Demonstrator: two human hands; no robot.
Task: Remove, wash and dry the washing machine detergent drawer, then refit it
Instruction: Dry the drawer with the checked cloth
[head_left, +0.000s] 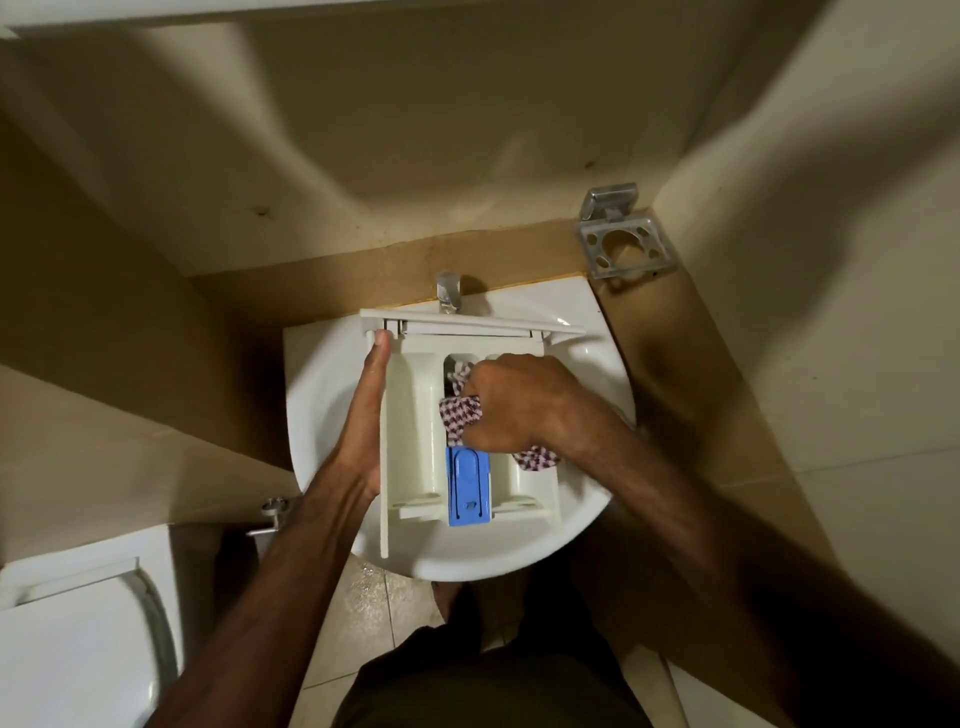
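Standing over the sink (332, 415), I had the toilet (78, 639) low to its left, with a small metal valve (272, 512) between the two. Over the sink's bowl lay the detergent drawer (415, 441), its front panel toward the tap (448, 292) at the sink's back edge. My left hand (366, 421) lay flat along the drawer's left wall, fingers straight and thumb reaching up to the front panel, bracing it rather than curling round it. Near the middle of the drawer, toward the sink's front rim, sat the blue insert (468, 486). My right hand (511, 402) was closed tight on a checked cloth (460, 415), pressed down into a compartment just behind that insert, a loose corner trailing out beside my wrist. Beyond the sink's right corner, a metal holder (623, 241) hung on the wall.
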